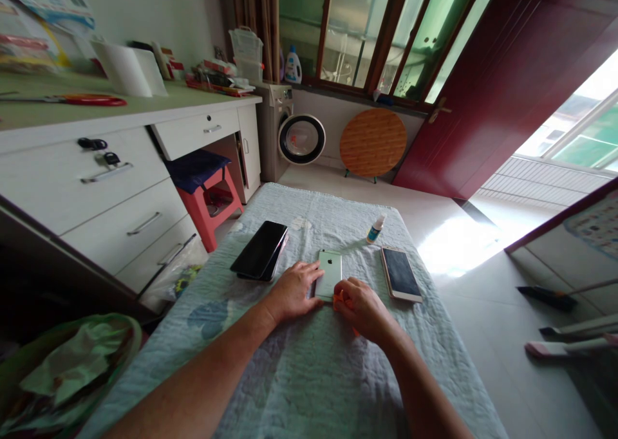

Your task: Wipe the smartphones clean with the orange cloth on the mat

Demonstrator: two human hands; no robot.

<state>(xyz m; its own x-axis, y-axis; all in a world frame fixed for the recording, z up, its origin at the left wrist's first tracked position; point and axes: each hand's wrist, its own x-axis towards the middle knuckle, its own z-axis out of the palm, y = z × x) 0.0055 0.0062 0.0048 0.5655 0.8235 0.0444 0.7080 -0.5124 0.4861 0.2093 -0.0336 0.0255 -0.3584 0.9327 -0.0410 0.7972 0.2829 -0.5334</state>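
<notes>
A silver smartphone lies back side up on the quilted cloth, its apple logo showing. My left hand grips its left side, fingertips on the upper edge and thumb at the lower corner. An orange cloth is bunched in the closed fingers of my right hand, pressed to the phone's lower right corner; most of it is hidden. To the left, a black-screened phone rests on another device. On the right are a gold-rimmed phone, screen up, and a small spray bottle, standing upright.
A light blue quilted cloth covers the table. White drawers, a red stool and a filled basket stand left. Beyond are a washing machine with its door ajar and a round wooden board.
</notes>
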